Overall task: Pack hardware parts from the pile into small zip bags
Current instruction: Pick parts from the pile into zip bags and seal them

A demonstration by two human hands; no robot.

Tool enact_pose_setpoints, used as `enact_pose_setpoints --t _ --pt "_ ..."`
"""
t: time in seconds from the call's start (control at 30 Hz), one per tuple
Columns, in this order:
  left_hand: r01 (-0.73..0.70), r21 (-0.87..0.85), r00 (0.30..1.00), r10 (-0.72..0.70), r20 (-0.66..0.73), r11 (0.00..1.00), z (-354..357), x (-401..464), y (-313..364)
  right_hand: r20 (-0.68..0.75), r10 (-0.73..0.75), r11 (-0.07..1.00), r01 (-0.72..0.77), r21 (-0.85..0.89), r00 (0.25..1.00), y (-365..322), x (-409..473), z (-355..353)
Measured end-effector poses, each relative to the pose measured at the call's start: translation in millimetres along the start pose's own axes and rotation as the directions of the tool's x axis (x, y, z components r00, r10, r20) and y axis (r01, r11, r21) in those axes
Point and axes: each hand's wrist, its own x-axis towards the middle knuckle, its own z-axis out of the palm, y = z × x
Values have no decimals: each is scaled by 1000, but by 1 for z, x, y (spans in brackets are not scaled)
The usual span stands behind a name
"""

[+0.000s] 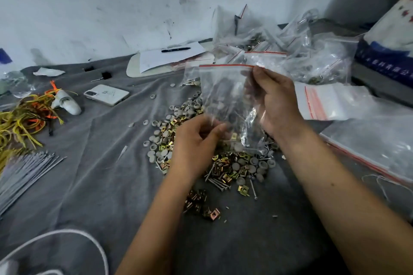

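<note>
A clear zip bag [225,94] with a red strip along its top is held upright above the pile of hardware parts [225,163]. My right hand [276,100] grips the bag's right side, thumb at the red strip. My left hand [196,143] pinches the bag's lower left part between thumb and fingers. Screws and small parts show through the plastic near the bag's bottom. The pile holds grey round caps, brass clip nuts and long screws, spread on the grey cloth [89,185].
Filled bags [290,51] are heaped at the back right, and flat empty zip bags [326,102] lie to the right. A phone [106,94], paper with a pen [175,49], yellow ties [20,123], grey cable ties [24,172] and a white cord [67,233] lie on the left.
</note>
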Motion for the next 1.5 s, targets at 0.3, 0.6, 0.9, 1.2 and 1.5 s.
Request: enact_pose_setpoints --t 0.3,0.6,0.9,1.2,1.5 --pt "67 60 986 -57 -158 996 95 115 35 -217 -231 631 -23 -775 948 -60 39 -90" --pt "197 186 916 -114 -384 963 173 128 50 -252 384 -412 -80 -908 888 -106 5 -158" --pt "143 151 990 -142 -21 978 222 74 58 -158 369 -290 -48 -956 916 -105 -9 -153" --pt "221 -243 973 -197 120 944 196 50 68 -228 -17 617 -169 -768 974 -113 -9 -125" --pt "240 -273 966 -258 -32 932 35 38 55 56 -22 749 54 -660 998 -66 -23 -24"
